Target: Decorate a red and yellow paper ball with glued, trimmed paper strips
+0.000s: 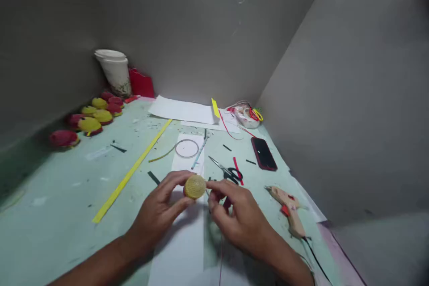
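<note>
My left hand (166, 208) pinches a small round yellow piece (195, 187) with a red side, its ridged, coil-like yellow face turned up. Close at its right is my right hand (236, 212), index fingertip touching or almost touching the piece's edge. The right hand's other fingers are curled around a thin red strip (227, 203), mostly hidden; a fine strand hangs below that hand. Under both hands lies a long white paper (177, 250). Black-handled scissors (229, 172) rest just beyond the right hand, beside a short red strip (238, 170).
Several red and yellow rounded pieces (90, 125) line the left, near white cups (115, 71). A long yellow strip (132, 172) crosses the table. A coiled strip (187, 148) lies ahead. On the right are a phone (264, 153) and a corded glue gun (290, 210); walls enclose the table.
</note>
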### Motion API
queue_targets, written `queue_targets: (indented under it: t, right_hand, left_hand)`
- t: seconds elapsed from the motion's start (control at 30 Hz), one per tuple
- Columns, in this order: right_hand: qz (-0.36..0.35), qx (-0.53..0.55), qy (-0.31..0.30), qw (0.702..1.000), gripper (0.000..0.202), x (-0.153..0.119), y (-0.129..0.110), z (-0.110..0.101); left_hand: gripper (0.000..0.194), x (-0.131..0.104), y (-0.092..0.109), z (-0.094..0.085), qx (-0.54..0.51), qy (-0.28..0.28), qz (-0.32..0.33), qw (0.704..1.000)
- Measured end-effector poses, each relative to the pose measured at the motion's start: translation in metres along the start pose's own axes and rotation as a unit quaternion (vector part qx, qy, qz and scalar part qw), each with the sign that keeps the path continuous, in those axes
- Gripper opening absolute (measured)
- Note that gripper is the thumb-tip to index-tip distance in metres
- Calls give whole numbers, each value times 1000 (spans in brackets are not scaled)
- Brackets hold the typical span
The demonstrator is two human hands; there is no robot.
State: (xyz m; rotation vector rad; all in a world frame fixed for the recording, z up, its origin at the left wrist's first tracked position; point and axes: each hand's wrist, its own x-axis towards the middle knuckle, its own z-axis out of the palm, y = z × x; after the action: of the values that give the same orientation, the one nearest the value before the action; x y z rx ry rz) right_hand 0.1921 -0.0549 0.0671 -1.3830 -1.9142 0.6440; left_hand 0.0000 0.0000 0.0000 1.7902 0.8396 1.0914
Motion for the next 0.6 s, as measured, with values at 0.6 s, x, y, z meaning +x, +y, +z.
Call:
queue_targets:
  t: [0.6]
  right_hand:
    - [129, 108, -50, 985, 37, 1, 1, -5]
  left_hand:
    - [35, 3, -1, -1, -81, 1, -93, 992]
